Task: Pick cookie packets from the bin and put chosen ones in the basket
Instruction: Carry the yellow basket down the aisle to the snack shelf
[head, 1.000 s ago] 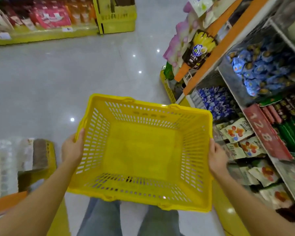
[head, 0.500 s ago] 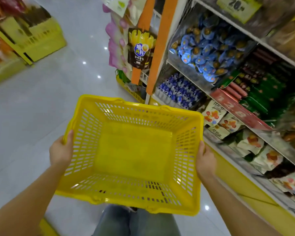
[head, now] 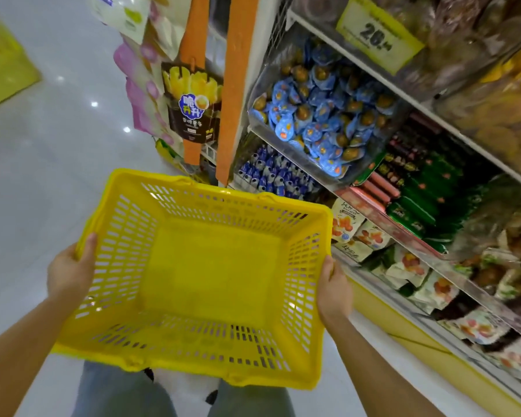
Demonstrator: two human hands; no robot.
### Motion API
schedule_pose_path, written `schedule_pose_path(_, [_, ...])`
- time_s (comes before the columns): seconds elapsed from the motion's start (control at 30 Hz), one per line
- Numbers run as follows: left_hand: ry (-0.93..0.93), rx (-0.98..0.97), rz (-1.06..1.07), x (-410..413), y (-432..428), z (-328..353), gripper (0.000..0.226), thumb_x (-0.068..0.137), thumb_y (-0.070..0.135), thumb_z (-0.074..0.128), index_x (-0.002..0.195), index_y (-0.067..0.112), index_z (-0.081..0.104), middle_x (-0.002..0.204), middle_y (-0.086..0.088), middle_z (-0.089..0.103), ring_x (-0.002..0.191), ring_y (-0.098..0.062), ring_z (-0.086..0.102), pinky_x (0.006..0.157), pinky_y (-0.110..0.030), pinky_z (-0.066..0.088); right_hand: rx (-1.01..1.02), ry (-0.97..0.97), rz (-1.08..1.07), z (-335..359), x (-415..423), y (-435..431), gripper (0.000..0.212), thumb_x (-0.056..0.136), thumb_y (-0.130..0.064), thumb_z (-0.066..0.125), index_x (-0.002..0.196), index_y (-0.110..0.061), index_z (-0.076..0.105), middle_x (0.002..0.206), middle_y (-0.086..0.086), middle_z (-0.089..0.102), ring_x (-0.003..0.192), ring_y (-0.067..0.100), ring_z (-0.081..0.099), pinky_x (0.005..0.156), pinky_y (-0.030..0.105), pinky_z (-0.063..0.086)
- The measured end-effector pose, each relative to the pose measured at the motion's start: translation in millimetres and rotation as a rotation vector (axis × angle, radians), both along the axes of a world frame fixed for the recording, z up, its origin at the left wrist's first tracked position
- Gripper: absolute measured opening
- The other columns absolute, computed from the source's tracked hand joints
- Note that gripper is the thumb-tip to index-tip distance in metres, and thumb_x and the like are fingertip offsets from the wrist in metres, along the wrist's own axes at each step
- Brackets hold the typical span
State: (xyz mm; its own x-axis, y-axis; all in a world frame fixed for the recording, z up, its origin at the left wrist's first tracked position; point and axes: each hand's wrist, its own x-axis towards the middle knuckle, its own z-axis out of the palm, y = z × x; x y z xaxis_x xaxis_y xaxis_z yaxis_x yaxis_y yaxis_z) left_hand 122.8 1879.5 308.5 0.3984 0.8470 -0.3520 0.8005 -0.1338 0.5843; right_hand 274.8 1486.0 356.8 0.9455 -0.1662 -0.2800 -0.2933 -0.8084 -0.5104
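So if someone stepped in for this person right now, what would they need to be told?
Left hand grips the left rim of the yellow slotted plastic basket; right hand grips its right rim.
The basket is empty, held in front of the body.
Blue-wrapped packets lie piled in the clear plastic shelf bin, ahead and to the right.
Done: nothing picked yet.
Left: free one hand, take packets from the bin, drop the chosen ones in the basket.
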Motion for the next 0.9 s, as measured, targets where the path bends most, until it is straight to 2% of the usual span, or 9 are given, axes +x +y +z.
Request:
schedule_pose_path(0.23, [0.062,-0.134,0.028,8.9,56.5,-37.3,0.062,0.094,0.052,0.035,0.108,-0.004,0.06,0.107,-0.036,0.058,0.106,-0.048,0.052,0.088,-0.05,0.039,-0.058,0.052,-0.017,-33.6,-8.9,62.0,0.043,0.099,-0.038,0.027,0.105,-0.005,0.054,0.094,0.023,0.062,0.09,0.039,0.058,0.069,0.041,0.045])
schedule_pose_path(0.37, [0.078,-0.169,-0.021,25.0,76.5,-72.0,0.06,0.096,0.047,0.035,0.104,-0.008,0.058,0.108,-0.037,0.056,0.106,-0.048,0.051,0.089,-0.05,0.037,-0.088,0.089,-0.09,-75.4,-15.2,77.2,0.042,0.099,-0.039,0.027,0.098,-0.006,0.052,0.096,0.023,0.062,0.09,0.039,0.058,0.067,0.038,0.037])
schedule_pose_path(0.5, [0.031,-0.221,-0.068,49.2,84.8,-118.3,0.049,0.1,0.033,0.035,0.121,-0.008,0.052,0.124,-0.032,0.051,0.118,-0.043,0.045,0.098,-0.043,0.033,-0.124,0.094,-0.099,-125.0,-18.0,73.2,0.032,0.099,-0.035,0.03,0.088,-0.009,0.046,0.093,0.026,0.06,0.09,0.042,0.057,0.064,0.035,0.031])
schedule_pose_path(0.6, [0.006,-0.242,-0.113,61.9,86.7,-165.4,0.04,0.1,0.021,0.034,0.126,-0.005,0.05,0.129,-0.031,0.049,0.121,-0.039,0.044,0.098,-0.037,0.03,-0.138,0.097,-0.075,-171.6,-14.9,66.9,0.035,0.099,-0.033,0.032,0.091,-0.003,0.048,0.095,0.03,0.06,0.09,0.044,0.057,0.066,0.038,0.034])
schedule_pose_path(0.73, [-0.11,-0.306,0.01,75.1,84.9,-228.7,0.043,0.097,0.028,0.041,0.123,-0.004,0.053,0.127,-0.026,0.052,0.121,-0.034,0.047,0.103,-0.041,0.033,-0.116,0.097,-0.057,-237.2,-7.2,62.6,0.039,0.099,-0.032,0.032,0.095,0.002,0.051,0.097,0.031,0.06,0.091,0.044,0.057,0.07,0.041,0.039])
schedule_pose_path(0.9, [-0.126,-0.306,0.042,78.2,85.1,-301.8,0.042,0.096,0.028,0.042,0.123,-0.003,0.053,0.128,-0.026,0.052,0.12,-0.034,0.047,0.104,-0.041,0.033,-0.115,0.076,-0.038,-311.4,1.6,60.0,0.033,0.099,-0.031,0.035,0.095,-0.002,0.051,0.098,0.032,0.061,0.092,0.045,0.058,0.067,0.04,0.038])
